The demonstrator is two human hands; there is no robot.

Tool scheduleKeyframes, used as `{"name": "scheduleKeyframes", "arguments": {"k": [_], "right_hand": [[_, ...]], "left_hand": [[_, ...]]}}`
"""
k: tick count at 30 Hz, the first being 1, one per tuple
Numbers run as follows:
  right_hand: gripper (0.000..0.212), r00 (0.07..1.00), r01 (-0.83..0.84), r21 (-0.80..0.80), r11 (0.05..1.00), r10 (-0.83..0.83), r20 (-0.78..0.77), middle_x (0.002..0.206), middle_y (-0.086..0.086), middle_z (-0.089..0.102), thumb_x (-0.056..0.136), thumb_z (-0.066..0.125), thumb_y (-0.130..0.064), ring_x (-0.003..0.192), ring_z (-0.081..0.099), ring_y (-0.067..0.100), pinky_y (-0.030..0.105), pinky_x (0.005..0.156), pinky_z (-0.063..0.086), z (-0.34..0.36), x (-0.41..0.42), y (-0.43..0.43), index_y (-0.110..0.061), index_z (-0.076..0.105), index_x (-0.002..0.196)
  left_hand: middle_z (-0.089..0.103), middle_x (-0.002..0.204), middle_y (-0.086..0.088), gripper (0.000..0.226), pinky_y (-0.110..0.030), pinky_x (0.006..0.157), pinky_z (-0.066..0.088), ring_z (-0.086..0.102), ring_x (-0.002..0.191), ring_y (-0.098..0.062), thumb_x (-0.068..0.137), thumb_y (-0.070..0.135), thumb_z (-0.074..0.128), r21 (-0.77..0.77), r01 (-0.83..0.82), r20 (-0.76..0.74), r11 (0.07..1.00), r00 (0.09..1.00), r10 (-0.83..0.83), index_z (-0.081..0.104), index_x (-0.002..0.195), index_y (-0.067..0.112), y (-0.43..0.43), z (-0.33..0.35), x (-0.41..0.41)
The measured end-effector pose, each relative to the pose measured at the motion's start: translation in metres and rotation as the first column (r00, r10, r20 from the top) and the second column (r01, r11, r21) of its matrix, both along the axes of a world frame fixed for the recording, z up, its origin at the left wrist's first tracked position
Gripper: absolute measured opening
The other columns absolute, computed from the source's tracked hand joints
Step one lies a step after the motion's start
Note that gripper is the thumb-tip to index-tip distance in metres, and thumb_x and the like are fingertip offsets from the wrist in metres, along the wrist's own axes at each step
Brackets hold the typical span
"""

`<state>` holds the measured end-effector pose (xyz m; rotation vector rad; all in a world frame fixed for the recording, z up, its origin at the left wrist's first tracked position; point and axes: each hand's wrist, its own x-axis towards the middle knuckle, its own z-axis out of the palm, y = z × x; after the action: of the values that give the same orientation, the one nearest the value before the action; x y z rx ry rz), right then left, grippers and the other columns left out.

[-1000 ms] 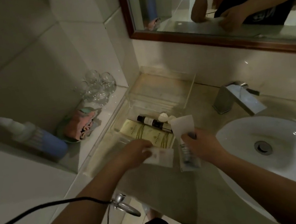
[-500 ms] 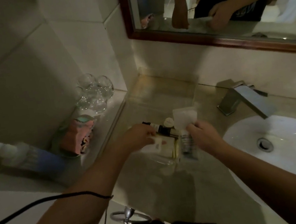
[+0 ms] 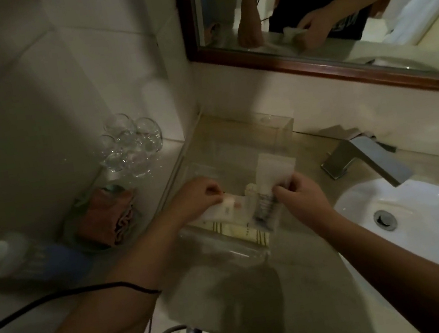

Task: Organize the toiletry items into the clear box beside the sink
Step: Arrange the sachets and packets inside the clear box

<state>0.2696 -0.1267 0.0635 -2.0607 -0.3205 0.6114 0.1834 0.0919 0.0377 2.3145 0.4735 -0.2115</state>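
Observation:
A clear box [image 3: 279, 131] lies on the beige counter left of the sink [image 3: 433, 216]. Cream packets with dark stripes [image 3: 240, 230] lie inside it near the front, and small white items [image 3: 250, 188] sit further back. My left hand [image 3: 197, 198] is over the box and pinches a small white sachet [image 3: 229, 208]. My right hand [image 3: 300, 196] grips a long clear-and-white packet [image 3: 268, 181] with dark print, held upright over the box's right side. The bottom of the box under my hands is hidden.
A chrome tap [image 3: 367, 161] stands behind the sink. On the tiled ledge at left are clear glasses [image 3: 130, 146], a folded pink cloth on a dish [image 3: 108, 218] and a blue-and-white bottle [image 3: 26, 260]. A wood-framed mirror [image 3: 311, 64] hangs above. A black cable [image 3: 61, 299] crosses my left forearm.
Both hands have moved forward from the counter's front to over the box, carrying the sachet and the long packet. The view has shifted slightly.

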Motion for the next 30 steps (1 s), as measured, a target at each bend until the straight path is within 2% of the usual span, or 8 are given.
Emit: {"name": "scheduleKeyframes", "arguments": {"k": [6, 10, 12, 15, 19, 21, 26, 30], "right_hand": [[0.017, 0.984, -0.084, 0.215, 0.973, 0.115, -0.137, 0.098, 0.002, 0.071, 0.087, 0.064, -0.003, 0.080, 0.069, 0.009, 0.022, 0.065, 0.052, 0.017, 0.015, 0.021, -0.019, 0.066, 0.091], [0.019, 0.923, -0.111, 0.362, 0.926, 0.231, -0.308, 0.103, 0.015, 0.066, 0.085, 0.052, 0.011, 0.105, 0.063, 0.026, 0.032, 0.076, 0.054, 0.013, 0.030, 0.035, -0.004, 0.061, 0.079], [0.010, 0.851, -0.085, 0.462, 0.883, 0.306, -0.426, 0.101, 0.019, 0.063, 0.079, 0.048, 0.000, 0.103, 0.061, 0.029, 0.033, 0.077, 0.053, 0.008, 0.036, 0.040, -0.001, 0.058, 0.080], [0.028, 0.745, -0.001, 0.527, 0.850, 0.352, -0.567, 0.098, 0.020, 0.060, 0.080, 0.046, -0.025, 0.101, 0.059, 0.030, 0.037, 0.085, 0.047, 0.000, 0.044, 0.049, 0.000, 0.056, 0.084], [0.007, 0.774, -0.214, 0.383, 0.899, 0.395, -0.495, 0.094, 0.013, 0.063, 0.080, 0.050, -0.008, 0.087, 0.061, 0.022, 0.031, 0.070, 0.052, -0.009, 0.053, 0.068, -0.006, 0.055, 0.076], [0.016, 0.769, -0.369, 0.292, 0.882, 0.466, -0.437, 0.098, 0.012, 0.065, 0.079, 0.049, 0.006, 0.087, 0.061, 0.023, 0.028, 0.065, 0.054, -0.011, 0.059, 0.076, -0.009, 0.056, 0.079], [0.032, 0.728, -0.616, 0.086, 0.783, 0.608, -0.317, 0.119, -0.002, 0.068, 0.089, 0.057, -0.003, 0.107, 0.065, 0.019, 0.042, 0.095, 0.053, -0.021, 0.076, 0.094, -0.030, 0.071, 0.099], [0.031, 0.755, -0.617, 0.002, 0.787, 0.594, -0.277, 0.117, -0.007, 0.067, 0.092, 0.059, -0.008, 0.104, 0.067, 0.015, 0.039, 0.096, 0.053, -0.031, 0.077, 0.105, -0.034, 0.070, 0.104]], "left_hand": [[0.066, 0.111, -0.008, 0.022, -0.025, 0.083, 0.037, 0.059, 0.105, -0.023, 0.090, 0.016, 0.058, 0.147, -0.082, 0.009, 0.986, 0.997, 0.082, 0.069, 0.108, 0.011, 0.049, 0.010, 0.006], [0.067, 0.109, -0.010, 0.020, -0.028, 0.080, 0.042, 0.061, 0.099, -0.025, 0.090, 0.019, 0.055, 0.195, -0.064, -0.008, 0.979, 0.998, 0.067, 0.069, 0.104, 0.014, 0.063, 0.009, 0.007], [0.066, 0.109, -0.010, 0.020, -0.029, 0.079, 0.043, 0.061, 0.098, -0.025, 0.091, 0.018, 0.054, 0.206, -0.067, -0.026, 0.976, 0.997, 0.074, 0.068, 0.104, 0.013, 0.066, 0.009, 0.006], [0.066, 0.111, -0.011, 0.022, -0.033, 0.084, 0.047, 0.061, 0.099, -0.025, 0.092, 0.020, 0.054, 0.207, -0.113, -0.041, 0.972, 0.991, 0.124, 0.068, 0.107, 0.013, 0.074, 0.009, 0.002], [0.067, 0.110, -0.012, 0.022, -0.029, 0.083, 0.043, 0.061, 0.102, -0.026, 0.091, 0.016, 0.054, 0.213, -0.160, -0.033, 0.964, 0.985, 0.171, 0.069, 0.107, 0.009, 0.087, 0.007, -0.004], [0.068, 0.108, -0.013, 0.020, -0.027, 0.080, 0.041, 0.061, 0.100, -0.025, 0.090, 0.016, 0.055, 0.215, -0.178, -0.022, 0.960, 0.982, 0.187, 0.069, 0.103, 0.009, 0.091, 0.006, -0.006], [0.068, 0.108, -0.010, 0.020, -0.025, 0.080, 0.037, 0.060, 0.101, -0.024, 0.089, 0.016, 0.055, 0.216, -0.234, -0.019, 0.948, 0.970, 0.244, 0.070, 0.102, 0.011, 0.097, 0.006, -0.009], [0.067, 0.106, -0.008, 0.019, -0.030, 0.081, 0.042, 0.061, 0.099, -0.022, 0.089, 0.015, 0.055, 0.179, -0.297, -0.034, 0.938, 0.951, 0.307, 0.070, 0.099, 0.014, 0.100, 0.001, -0.014]]}}
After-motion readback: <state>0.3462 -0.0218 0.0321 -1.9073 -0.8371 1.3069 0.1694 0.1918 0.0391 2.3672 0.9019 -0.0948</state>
